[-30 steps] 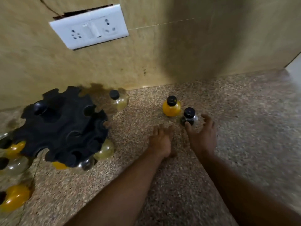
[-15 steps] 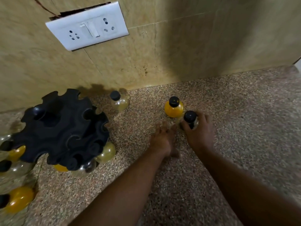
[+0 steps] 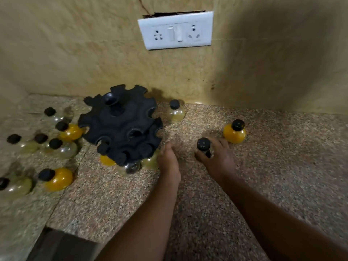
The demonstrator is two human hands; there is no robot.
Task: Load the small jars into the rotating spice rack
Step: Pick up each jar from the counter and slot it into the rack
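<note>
The black rotating spice rack (image 3: pixel 122 123) stands on the speckled counter (image 3: pixel 282 166) near the wall, with a few jars hanging in its lower front slots. My right hand (image 3: pixel 218 159) grips a small black-capped jar (image 3: pixel 204 146) just right of the rack. A yellow jar (image 3: pixel 234 133) stands on the counter beyond that hand. My left hand (image 3: pixel 168 159) reaches with straight fingers to the rack's lower right edge, beside a pale jar (image 3: pixel 150 162) in the rack. Another pale jar (image 3: pixel 176 113) stands behind the rack by the wall.
Several loose jars, yellow (image 3: pixel 58 178) and pale (image 3: pixel 64 148), lie on the counter left of the rack. A white socket plate (image 3: pixel 176 31) sits on the tiled wall above. A dark gap (image 3: pixel 62 245) opens at the counter's front left edge.
My right hand closed on the black-capped jar and carried it left, away from the yellow jar. My left hand moved to the rack. The view swung left, showing more loose jars.
</note>
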